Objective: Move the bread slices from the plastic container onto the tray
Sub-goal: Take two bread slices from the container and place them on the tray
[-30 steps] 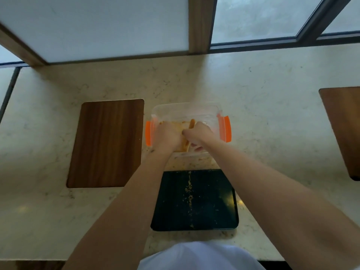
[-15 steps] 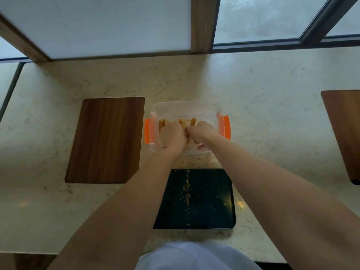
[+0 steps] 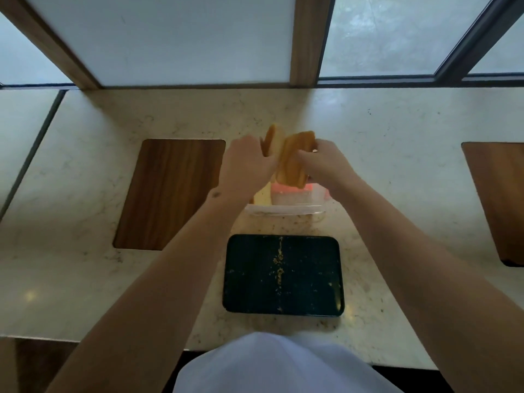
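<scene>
Above the plastic container (image 3: 283, 207), which sits just beyond the black tray (image 3: 283, 275) on the counter, the left hand (image 3: 246, 165) and right hand (image 3: 320, 163) together clasp a bunch of bread slices (image 3: 292, 160), lifted clear, edges up.

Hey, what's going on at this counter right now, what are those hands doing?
A person is lifting a bunch of bread slices out of a clear plastic container, pressing them between the left hand and the right hand. The slices are held on edge above the container. The dark tray in front of it has only crumbs so far, and at least one slice seems to remain in the container.
</scene>
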The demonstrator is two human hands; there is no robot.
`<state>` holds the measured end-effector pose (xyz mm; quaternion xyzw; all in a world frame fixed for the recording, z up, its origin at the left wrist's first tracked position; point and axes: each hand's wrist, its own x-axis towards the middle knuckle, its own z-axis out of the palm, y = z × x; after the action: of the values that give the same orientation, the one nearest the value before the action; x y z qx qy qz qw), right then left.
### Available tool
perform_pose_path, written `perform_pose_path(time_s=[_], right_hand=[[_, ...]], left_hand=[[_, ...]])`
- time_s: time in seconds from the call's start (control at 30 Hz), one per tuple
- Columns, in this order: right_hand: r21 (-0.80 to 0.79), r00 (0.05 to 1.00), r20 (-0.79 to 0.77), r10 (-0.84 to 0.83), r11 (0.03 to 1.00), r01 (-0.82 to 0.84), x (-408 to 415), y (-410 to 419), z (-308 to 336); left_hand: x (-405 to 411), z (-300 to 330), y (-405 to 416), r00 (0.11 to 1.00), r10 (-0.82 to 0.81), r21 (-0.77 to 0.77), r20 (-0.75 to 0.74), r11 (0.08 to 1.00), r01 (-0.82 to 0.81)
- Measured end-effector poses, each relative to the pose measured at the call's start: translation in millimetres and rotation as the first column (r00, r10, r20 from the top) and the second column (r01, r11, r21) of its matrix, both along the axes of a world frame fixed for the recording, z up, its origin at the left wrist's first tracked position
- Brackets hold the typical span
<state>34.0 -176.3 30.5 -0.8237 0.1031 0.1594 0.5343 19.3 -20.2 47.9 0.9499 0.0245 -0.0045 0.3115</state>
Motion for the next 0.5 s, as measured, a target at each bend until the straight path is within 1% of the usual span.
perform_pose_path(time_s=[0.07,0.13,0.17,0.23,0.3,0.37,0.43,0.5], right_hand=[[0.131,0.999,0.039,0.008,0.991,-0.013,-25,-5,20],[0.253,0.999,0.031,0.027,0.967,-0.033,-53,-9,32],[0.293,0.999,0.015,0.039,0.955,-0.042,-67,-10,34],[0.343,0.998,-0.020,0.067,0.938,-0.056,-94,-9,28],[0.341,0.992,-0.078,0.102,0.937,-0.070,-116,-4,13],[0.315,0.974,-0.184,0.132,0.946,-0.069,-136,2,-11],[0.258,0.948,-0.275,0.158,0.962,-0.085,-153,9,-37],[0.175,0.927,-0.331,0.176,0.977,-0.123,-165,13,-61]], left_hand=[[-26,20,12,0.997,0.024,-0.072,0.066,0.997,-0.019],[-57,29,24,0.992,0.048,-0.142,0.119,0.989,-0.031],[-73,30,29,0.990,0.064,-0.176,0.122,0.984,-0.042],[-105,22,41,0.992,0.103,-0.228,0.073,0.970,-0.084],[-135,4,50,0.993,0.116,-0.276,-0.026,0.954,-0.118],[-163,-22,57,0.985,0.099,-0.311,-0.143,0.940,-0.139],[-189,-50,64,0.967,0.098,-0.298,-0.235,0.940,-0.168],[-210,-75,72,0.949,0.117,-0.269,-0.292,0.942,-0.199]])
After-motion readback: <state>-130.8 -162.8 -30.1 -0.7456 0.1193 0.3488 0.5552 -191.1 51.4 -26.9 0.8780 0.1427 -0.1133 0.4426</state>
